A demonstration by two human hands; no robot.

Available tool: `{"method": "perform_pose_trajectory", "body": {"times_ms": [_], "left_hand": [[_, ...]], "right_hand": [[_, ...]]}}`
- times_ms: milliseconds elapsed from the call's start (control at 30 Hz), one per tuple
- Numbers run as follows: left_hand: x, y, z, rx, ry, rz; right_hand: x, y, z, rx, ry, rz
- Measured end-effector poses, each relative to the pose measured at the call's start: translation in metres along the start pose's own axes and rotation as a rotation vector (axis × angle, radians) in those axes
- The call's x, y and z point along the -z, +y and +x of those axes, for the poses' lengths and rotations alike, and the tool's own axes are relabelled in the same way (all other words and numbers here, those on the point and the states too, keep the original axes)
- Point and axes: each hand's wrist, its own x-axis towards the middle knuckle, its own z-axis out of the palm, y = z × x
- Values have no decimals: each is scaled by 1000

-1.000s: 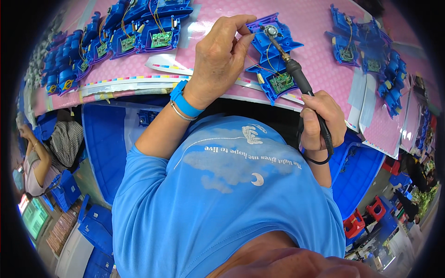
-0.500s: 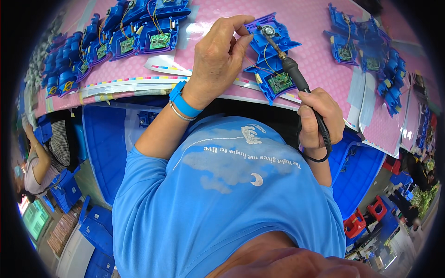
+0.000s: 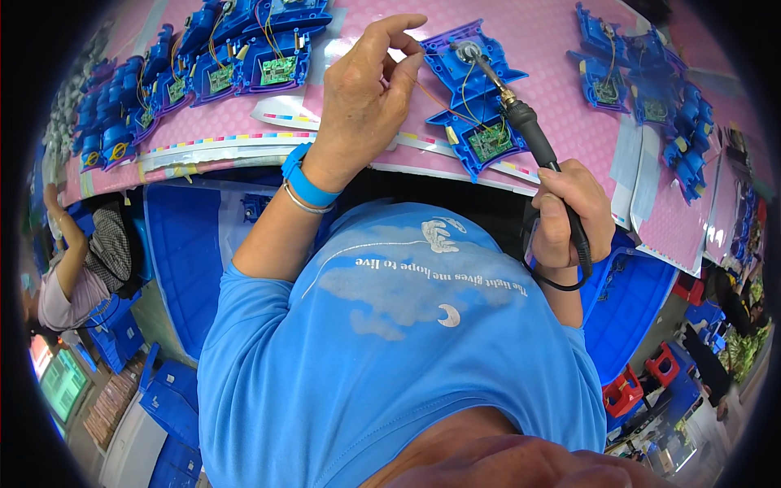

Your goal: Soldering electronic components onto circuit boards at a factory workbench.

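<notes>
In my right hand is a soldering iron with a black grip, its metal tip resting at the round metal speaker in an open blue plastic housing. Thin wires run from the speaker side to a green circuit board in the housing's nearer half. My left hand is left of the housing, thumb and a finger pinched on what looks like a thin wire, the index finger stretched out. A red wire leads from the board toward these fingertips.
More blue housings with boards stand in rows on the left of the pink-covered table. Another group is at the right. Blue bins stand below the table edge. A person sits at the far left.
My left hand has drawn back to the left, away from the housing. The soldering iron's tip and my right hand have shifted slightly, with the tip still at the speaker.
</notes>
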Motion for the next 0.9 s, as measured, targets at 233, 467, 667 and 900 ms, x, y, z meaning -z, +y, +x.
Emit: {"method": "perform_pose_trajectory", "body": {"times_ms": [233, 467, 667, 900], "left_hand": [[1, -2, -2, -56, 9, 55], [-1, -3, -4, -60, 0, 76], [-3, -4, -2, -91, -8, 89], [-5, -6, 3, -129, -36, 97]], "right_hand": [[-8, 3, 11, -40, -51, 31], [-9, 7, 15, -75, -98, -4], [-11, 6, 17, -79, -100, -1], [-12, 5, 17, -63, -108, -9]]}}
